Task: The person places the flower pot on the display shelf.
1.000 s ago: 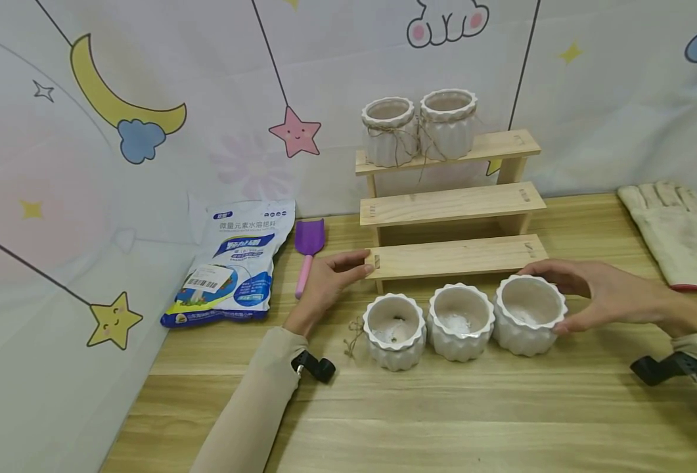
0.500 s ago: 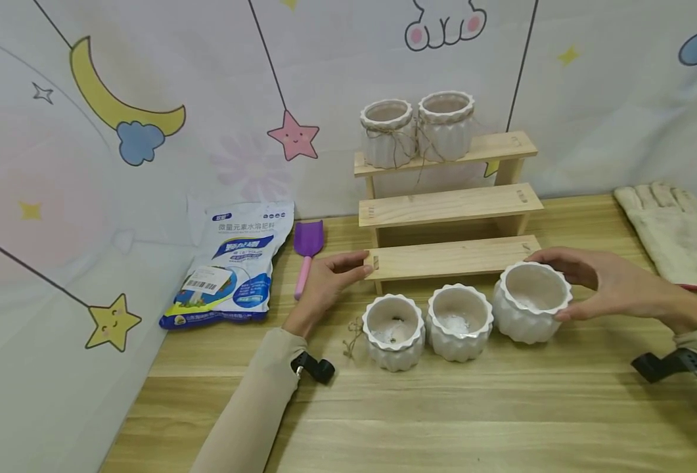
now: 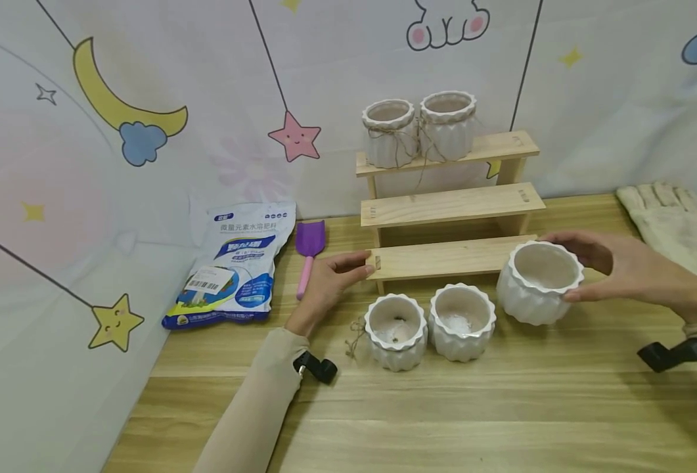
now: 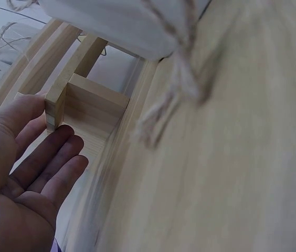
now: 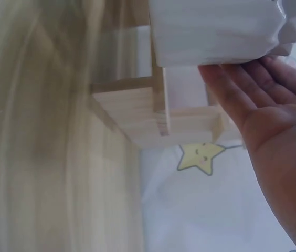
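My right hand (image 3: 626, 266) holds a white scalloped ceramic flower pot (image 3: 539, 282) by its right side, raised above the table at the right end of a three-step wooden plant stand (image 3: 449, 257). In the right wrist view the pot (image 5: 216, 31) overlaps the stand (image 5: 127, 105), with the fingers against its wall. My left hand (image 3: 333, 279) pinches the left end of the lowest board, thumb on one face and fingers on the other, as the left wrist view of the board end (image 4: 56, 105) shows. Two more white pots, a left one (image 3: 395, 332) and a middle one (image 3: 462, 322), stand before it.
Two white pots tied with twine (image 3: 418, 128) stand on the top step. A fertilizer bag (image 3: 230, 263) and a purple toy shovel (image 3: 309, 253) lie at the left, a cream work glove (image 3: 673, 223) at the back right. A cartoon-print curtain hangs behind.
My right hand has lifted the rightmost pot off the table and moved it up, back and slightly right toward the lowest step. My left hand has stayed at the board's end.
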Demonstrator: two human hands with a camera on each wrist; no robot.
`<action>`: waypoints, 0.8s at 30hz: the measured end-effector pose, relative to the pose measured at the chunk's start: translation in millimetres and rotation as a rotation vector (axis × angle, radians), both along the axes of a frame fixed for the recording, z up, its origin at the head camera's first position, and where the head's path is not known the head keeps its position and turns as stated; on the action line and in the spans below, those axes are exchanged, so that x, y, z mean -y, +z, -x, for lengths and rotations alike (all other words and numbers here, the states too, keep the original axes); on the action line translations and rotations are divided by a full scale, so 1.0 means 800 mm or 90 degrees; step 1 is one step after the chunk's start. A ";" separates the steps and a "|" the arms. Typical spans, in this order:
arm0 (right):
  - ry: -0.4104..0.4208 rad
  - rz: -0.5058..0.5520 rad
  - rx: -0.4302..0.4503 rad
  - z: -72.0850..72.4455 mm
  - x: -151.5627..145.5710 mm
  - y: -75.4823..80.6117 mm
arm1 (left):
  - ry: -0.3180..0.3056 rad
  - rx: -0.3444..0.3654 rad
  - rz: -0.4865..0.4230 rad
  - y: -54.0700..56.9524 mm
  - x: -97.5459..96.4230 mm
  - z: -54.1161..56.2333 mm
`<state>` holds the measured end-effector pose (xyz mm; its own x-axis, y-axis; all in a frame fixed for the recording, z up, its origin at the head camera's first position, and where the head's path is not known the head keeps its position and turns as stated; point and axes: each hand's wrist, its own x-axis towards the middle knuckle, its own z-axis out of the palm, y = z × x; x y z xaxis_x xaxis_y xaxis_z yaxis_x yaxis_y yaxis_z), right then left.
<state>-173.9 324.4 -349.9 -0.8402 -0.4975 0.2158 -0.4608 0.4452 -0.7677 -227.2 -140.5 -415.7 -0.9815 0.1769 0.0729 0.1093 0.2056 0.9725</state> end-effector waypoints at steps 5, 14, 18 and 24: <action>-0.009 -0.008 -0.004 0.011 0.001 0.013 | 0.000 -0.001 -0.010 -0.002 -0.001 0.001; -0.057 -0.023 0.025 0.028 0.002 0.042 | -0.001 0.000 -0.017 -0.001 -0.001 0.000; -0.058 -0.019 0.020 0.038 0.002 0.055 | -0.001 -0.002 -0.012 -0.001 0.000 0.000; -0.065 -0.023 0.022 0.054 0.002 0.076 | -0.002 -0.004 -0.005 0.001 0.001 0.000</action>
